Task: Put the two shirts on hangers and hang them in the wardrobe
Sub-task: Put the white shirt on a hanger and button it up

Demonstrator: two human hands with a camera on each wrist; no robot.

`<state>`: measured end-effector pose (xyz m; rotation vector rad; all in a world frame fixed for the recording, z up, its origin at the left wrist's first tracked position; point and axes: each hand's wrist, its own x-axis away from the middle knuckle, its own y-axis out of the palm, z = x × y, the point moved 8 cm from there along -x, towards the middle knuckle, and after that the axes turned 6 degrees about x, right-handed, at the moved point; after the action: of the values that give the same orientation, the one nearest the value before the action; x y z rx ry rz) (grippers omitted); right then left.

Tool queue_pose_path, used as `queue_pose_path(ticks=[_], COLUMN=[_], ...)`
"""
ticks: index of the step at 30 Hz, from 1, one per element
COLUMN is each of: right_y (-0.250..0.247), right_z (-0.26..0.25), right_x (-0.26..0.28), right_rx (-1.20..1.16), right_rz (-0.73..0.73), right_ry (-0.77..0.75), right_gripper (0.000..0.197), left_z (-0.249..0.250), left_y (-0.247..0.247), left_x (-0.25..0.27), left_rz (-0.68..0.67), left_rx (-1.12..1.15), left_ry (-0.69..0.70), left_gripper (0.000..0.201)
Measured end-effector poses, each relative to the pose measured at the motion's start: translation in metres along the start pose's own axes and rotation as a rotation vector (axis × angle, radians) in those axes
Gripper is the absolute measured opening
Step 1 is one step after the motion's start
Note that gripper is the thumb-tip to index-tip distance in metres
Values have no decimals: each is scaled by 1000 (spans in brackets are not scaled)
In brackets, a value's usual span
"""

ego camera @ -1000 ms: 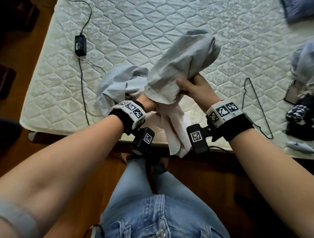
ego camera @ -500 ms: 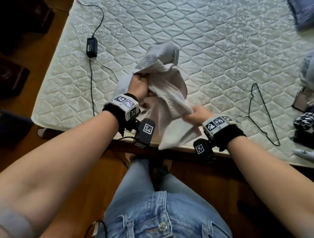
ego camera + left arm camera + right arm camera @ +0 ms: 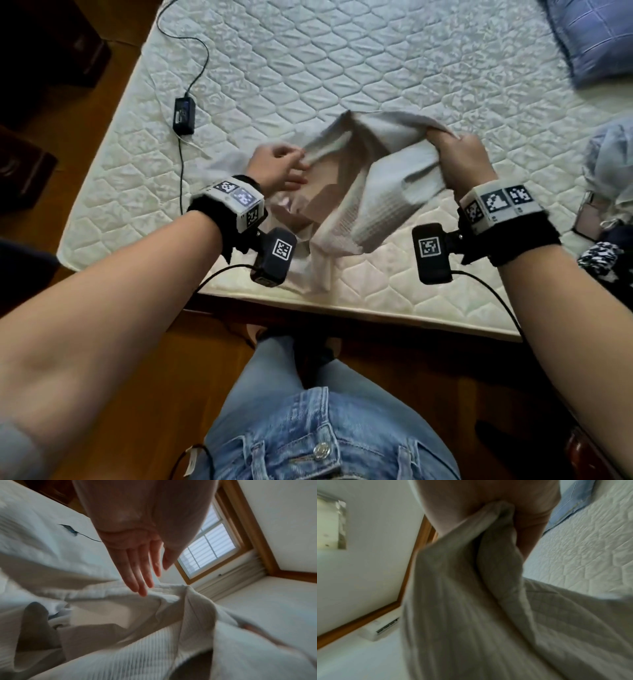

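Note:
A white ribbed shirt point(image 3: 370, 192) is stretched over the near part of the mattress point(image 3: 342, 51). My right hand point(image 3: 455, 150) grips a bunched fold of it at its right end; the right wrist view shows the shirt point(image 3: 462, 601) squeezed in the right hand point(image 3: 505, 507). My left hand point(image 3: 291, 168) is at the shirt's left edge. In the left wrist view its fingers point(image 3: 142, 585) are straight and touch the shirt's hem point(image 3: 168, 588). A pale blue-grey shirt point(image 3: 222, 161) lies partly under the left hand. No hanger shows.
A black power adapter point(image 3: 184, 111) with its cable lies on the mattress at the left. A blue pillow point(image 3: 596, 37) is at the far right corner. Pale fabric point(image 3: 613, 154) and a black-and-white patterned item point(image 3: 599, 257) sit at the right edge. The wooden floor lies below the mattress edge.
The bundled white shirt came down and was pulled apart sideways. My right hand moved right and away with its fold. My left hand let go and now has straight fingers.

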<state>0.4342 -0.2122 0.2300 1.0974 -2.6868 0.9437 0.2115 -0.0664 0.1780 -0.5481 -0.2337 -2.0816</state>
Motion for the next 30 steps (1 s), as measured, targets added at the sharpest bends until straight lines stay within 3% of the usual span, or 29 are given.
queue_pose_path(ticks=[2, 5, 7, 11, 14, 17, 21, 23, 25, 27, 28, 29, 30], right_y=[6, 26, 41, 62, 61, 60, 71, 75, 80, 89, 92, 97, 102], right_z=[-15, -31, -38, -41, -31, -2, 57, 69, 82, 91, 95, 96, 94], right_x=[1, 8, 16, 30, 28, 15, 7, 14, 16, 19, 19, 18, 17], right_rx=[-55, -155, -237, -383, -386, -74, 345, 459, 520, 514, 467, 389, 304], right_rz=[-45, -154, -231, -441, -447, -347, -402, -417, -440, -445, -438, -431, -434], right_ry=[5, 7, -10, -66, -77, -34, 139, 140, 150, 204, 244, 245, 232], right_gripper=[26, 10, 18, 15, 6, 11, 15, 18, 41, 79, 84, 74, 50], left_z=[-1, -1, 0, 5, -2, -5, -5, -1, 1, 5, 7, 9, 10], left_y=[24, 61, 78, 67, 51, 42, 22, 16, 15, 13, 11, 10, 8], left_x=[5, 22, 28, 15, 10, 9, 0, 1, 0, 1, 2, 5, 7], left_rz=[-169, -408, -445, -219, -153, -84, 37, 56, 42, 49, 53, 54, 55], left_rx=[-118, -255, -354, -401, -217, -41, 30, 51, 59, 37, 34, 45, 72], left_ry=[23, 81, 157, 246, 156, 100, 83, 76, 64, 65, 65, 62, 55], left_gripper=[16, 60, 65, 39, 16, 12, 38, 35, 26, 29, 29, 27, 22])
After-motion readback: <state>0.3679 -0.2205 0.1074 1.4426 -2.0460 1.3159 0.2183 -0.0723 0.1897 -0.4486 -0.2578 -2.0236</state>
